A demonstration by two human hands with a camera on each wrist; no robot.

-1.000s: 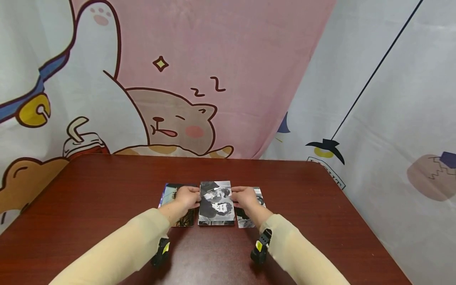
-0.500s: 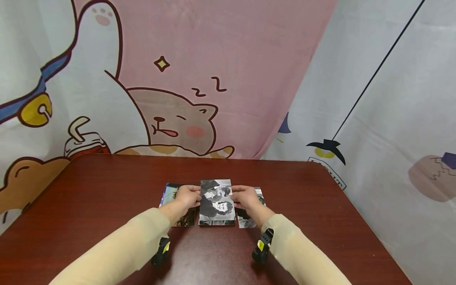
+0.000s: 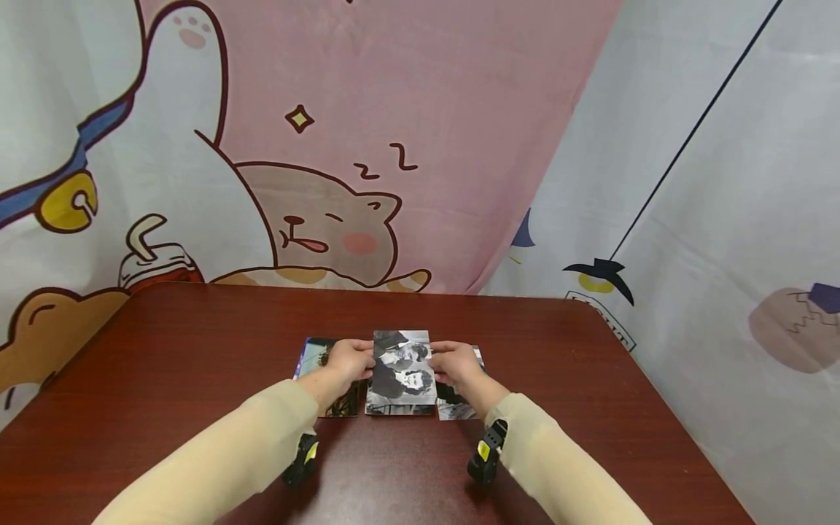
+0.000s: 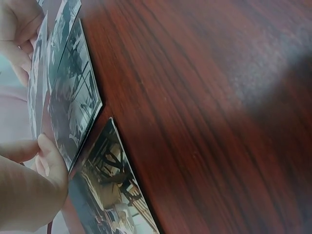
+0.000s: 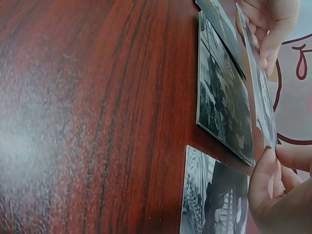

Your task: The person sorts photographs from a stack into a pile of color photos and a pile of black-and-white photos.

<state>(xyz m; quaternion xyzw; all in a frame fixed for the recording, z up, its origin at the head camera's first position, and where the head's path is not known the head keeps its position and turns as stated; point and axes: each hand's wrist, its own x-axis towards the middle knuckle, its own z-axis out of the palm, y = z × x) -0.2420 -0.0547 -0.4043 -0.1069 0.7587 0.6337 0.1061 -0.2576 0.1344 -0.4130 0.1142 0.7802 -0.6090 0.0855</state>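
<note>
Both hands hold one black-and-white photo print (image 3: 403,375), showing two figures lying sideways in the head view. My left hand (image 3: 351,360) pinches its left edge between thumb and fingers, and my right hand (image 3: 457,364) pinches the right edge. In the wrist views the print (image 5: 261,90) is raised and tilted above the middle stack of photos (image 4: 78,100), with a gap under it. A colour photo (image 3: 341,405) lies at the left, partly covered by my left hand. Another black-and-white photo (image 5: 212,192) lies at the right, partly under my right hand.
The photos lie in a row on a reddish-brown wooden table (image 3: 400,474). Behind its far edge hangs a cloth (image 3: 459,146) with cartoon animals. Dark wrist devices (image 3: 487,452) sit at both cuffs, close over the tabletop.
The held print has shifted a little to the right and slightly up from the middle stack, uncovering more of the stack's lower left. Both hands moved with it, still pinching its edges.
</note>
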